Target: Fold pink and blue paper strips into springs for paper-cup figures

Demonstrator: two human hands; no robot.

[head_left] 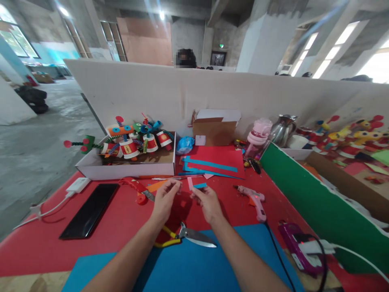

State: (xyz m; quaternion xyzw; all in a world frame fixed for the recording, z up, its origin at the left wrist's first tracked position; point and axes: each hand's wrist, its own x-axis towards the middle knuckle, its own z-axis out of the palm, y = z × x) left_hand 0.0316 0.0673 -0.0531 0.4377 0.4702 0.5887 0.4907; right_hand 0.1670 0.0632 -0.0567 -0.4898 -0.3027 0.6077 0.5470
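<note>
Paper strips (190, 183) pinched in right hand (207, 201), left hand (167, 198) raised alongside, fingertips together

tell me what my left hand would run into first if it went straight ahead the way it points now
Probably the blue strips on the red sheet, with the pink strip close beside that line; the left hand may be high enough to pass over, as depth is unclear.

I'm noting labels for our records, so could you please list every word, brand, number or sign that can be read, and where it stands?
No text can be read.
Paper cups: markings too small.
Green sign, far back: too small.
Purple block: label too blurred.
</note>
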